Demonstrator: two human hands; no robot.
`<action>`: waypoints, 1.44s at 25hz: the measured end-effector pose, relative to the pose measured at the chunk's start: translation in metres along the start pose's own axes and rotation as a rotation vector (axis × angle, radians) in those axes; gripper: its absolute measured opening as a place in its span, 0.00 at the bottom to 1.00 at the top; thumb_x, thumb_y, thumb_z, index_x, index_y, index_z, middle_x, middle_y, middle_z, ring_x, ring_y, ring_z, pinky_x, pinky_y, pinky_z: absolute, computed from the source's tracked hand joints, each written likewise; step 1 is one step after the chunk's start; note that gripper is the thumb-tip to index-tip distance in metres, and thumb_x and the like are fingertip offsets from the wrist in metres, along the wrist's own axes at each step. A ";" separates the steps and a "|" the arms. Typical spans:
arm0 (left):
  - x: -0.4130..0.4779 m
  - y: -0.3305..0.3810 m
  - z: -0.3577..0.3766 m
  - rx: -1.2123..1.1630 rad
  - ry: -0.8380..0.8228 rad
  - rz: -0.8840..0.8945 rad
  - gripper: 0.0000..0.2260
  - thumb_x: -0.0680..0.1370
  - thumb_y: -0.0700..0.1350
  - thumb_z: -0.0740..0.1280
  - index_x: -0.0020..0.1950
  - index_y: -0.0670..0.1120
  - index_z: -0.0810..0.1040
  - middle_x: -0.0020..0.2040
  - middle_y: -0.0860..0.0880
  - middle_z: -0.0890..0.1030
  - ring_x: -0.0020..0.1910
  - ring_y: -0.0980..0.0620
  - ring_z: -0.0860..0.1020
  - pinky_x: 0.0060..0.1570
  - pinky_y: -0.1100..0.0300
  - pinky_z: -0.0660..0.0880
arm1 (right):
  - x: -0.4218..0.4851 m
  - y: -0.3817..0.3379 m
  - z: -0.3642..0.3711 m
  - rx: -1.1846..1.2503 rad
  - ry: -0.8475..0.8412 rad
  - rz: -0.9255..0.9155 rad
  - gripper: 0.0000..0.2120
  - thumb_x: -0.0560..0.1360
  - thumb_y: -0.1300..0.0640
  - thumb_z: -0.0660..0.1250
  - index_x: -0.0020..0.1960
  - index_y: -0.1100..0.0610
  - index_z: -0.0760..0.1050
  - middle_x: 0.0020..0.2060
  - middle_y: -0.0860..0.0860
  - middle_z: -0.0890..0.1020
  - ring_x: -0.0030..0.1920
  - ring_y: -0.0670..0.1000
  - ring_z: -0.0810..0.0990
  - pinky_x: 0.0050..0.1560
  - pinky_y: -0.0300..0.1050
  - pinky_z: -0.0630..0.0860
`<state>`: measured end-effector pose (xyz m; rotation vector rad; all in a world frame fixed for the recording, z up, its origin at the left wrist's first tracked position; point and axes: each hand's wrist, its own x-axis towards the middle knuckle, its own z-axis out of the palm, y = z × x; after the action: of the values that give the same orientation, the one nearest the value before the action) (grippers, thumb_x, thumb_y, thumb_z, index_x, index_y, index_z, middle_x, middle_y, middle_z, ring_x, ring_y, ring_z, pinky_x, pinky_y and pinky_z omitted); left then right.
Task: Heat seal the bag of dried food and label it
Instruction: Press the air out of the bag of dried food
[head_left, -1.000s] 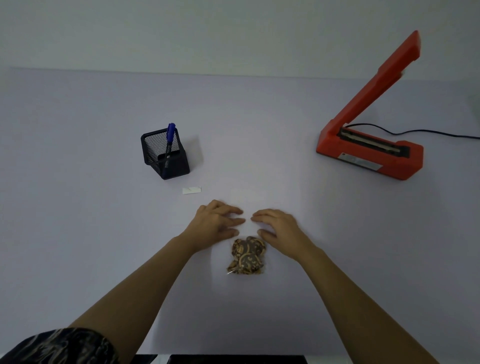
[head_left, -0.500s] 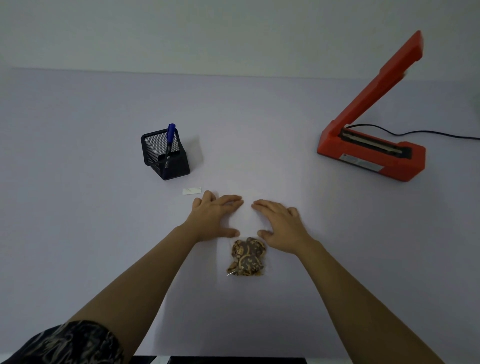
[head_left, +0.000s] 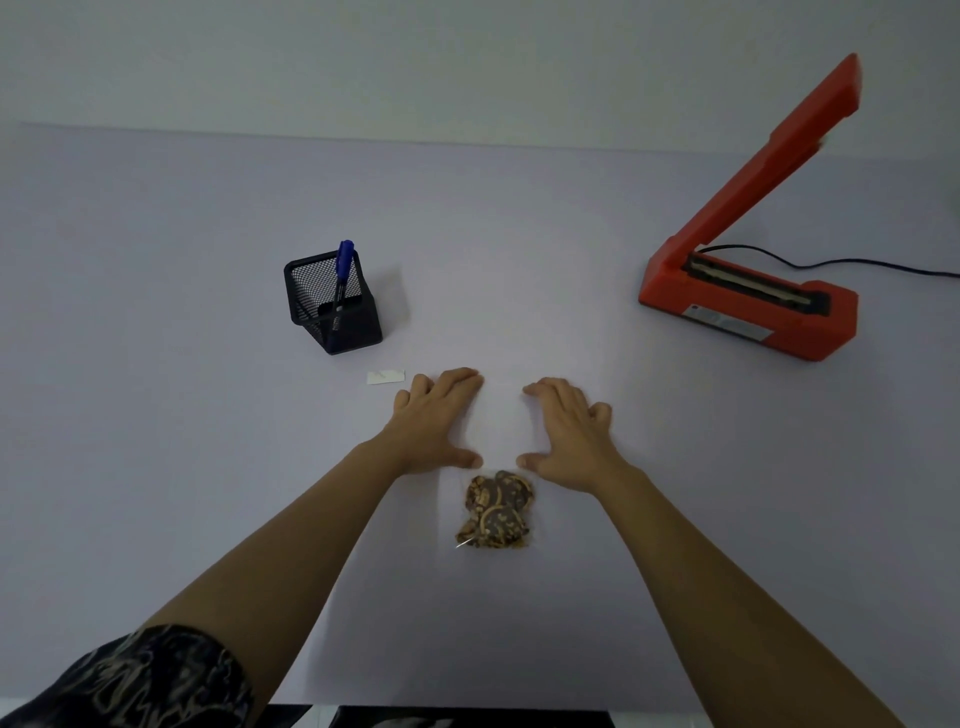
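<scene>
Currently both hands are lying palm-down on the tabletop (head_left: 156, 364), spread flat and pinching nothing. The left hand (head_left: 436, 421) and right hand (head_left: 569, 431) are sitting side by side with a pale strip between them. That strip appears to be the empty, clear upper part of the bag (head_left: 496, 512); the plastic is too faint to confirm its edges.

The dried food is sitting bunched in the bag's lower part, just behind the two thumbs, toward the person. The bag's long axis is running fore and aft, from the food out between the hands toward the fingertips. Its open mouth is judged to be lying at the far end, near the fingertips, though this cannot be seen. Both hands are about equally near the bag; neither is gripping it. The step in hand looks like pressing the bag flat ahead of sealing.

The red heat sealer (head_left: 748, 306) is standing well apart, forward and to the right of the right hand's fingers, its arm raised and its cord (head_left: 883, 267) trailing off right. The right hand is the nearer for carrying the bag there.

A small white label (head_left: 385, 377) is lying just left of the left hand's fingers. Beyond it, a black mesh pen cup (head_left: 332, 306) is holding a blue marker (head_left: 343, 270).

A sticker on the sealer's base is showing, but no writing on it or the label is legible.
</scene>
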<state>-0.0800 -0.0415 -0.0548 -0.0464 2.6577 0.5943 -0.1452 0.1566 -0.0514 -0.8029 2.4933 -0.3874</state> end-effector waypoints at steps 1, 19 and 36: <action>-0.002 0.000 0.002 -0.037 0.028 0.021 0.41 0.67 0.59 0.72 0.73 0.52 0.56 0.72 0.53 0.58 0.62 0.47 0.60 0.58 0.52 0.61 | -0.002 0.000 0.001 0.001 0.011 -0.011 0.35 0.67 0.48 0.70 0.69 0.50 0.58 0.66 0.48 0.62 0.67 0.50 0.60 0.55 0.50 0.57; -0.012 0.001 0.022 -0.211 0.071 0.028 0.11 0.74 0.51 0.68 0.56 0.54 0.77 0.46 0.57 0.72 0.50 0.54 0.62 0.47 0.56 0.59 | -0.008 0.001 0.011 0.083 -0.010 0.033 0.21 0.72 0.49 0.66 0.63 0.47 0.66 0.60 0.46 0.68 0.63 0.50 0.63 0.54 0.48 0.57; 0.013 0.004 -0.003 0.031 -0.064 0.016 0.46 0.66 0.58 0.75 0.75 0.48 0.53 0.71 0.47 0.59 0.67 0.45 0.60 0.63 0.49 0.61 | 0.011 0.002 -0.003 -0.041 -0.102 0.063 0.48 0.65 0.43 0.72 0.74 0.49 0.47 0.73 0.47 0.52 0.68 0.55 0.57 0.62 0.53 0.58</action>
<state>-0.0940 -0.0386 -0.0557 0.0028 2.6068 0.5508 -0.1558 0.1517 -0.0536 -0.7387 2.4315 -0.2671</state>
